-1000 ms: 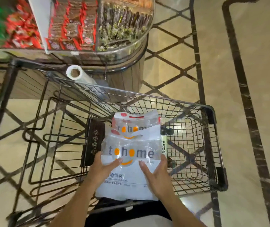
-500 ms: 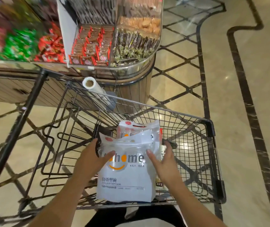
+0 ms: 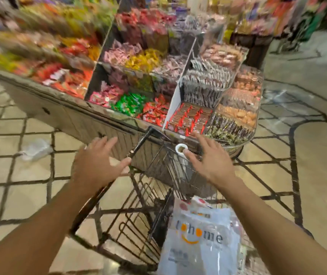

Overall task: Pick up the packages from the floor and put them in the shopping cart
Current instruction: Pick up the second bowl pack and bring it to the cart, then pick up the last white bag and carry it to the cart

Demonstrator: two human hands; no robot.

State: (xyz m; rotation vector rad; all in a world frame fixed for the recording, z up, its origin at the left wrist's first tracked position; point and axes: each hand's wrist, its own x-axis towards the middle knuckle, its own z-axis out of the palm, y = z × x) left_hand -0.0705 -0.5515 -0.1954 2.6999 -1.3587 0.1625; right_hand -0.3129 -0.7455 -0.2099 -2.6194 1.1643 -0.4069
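White packages (image 3: 200, 241) sit in the shopping cart (image 3: 123, 231). Left hand (image 3: 97, 165) and right hand (image 3: 212, 163) are spread, holding nothing. Next, I think: grab the floor package (image 3: 36, 148).

Glossy plastic packages (image 3: 200, 245) in dark wire-metal cart (image 3: 138, 195); polished floor (image 3: 317, 175).

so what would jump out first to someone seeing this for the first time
Probably the two bare arms reaching forward, the left hand and right hand both open and empty above the shopping cart. Low in the cart sits a white package with orange dots in its lettering. Behind it, a candy display fills the top with bright wrappers, and a crumpled clear bag lies on the floor at left.
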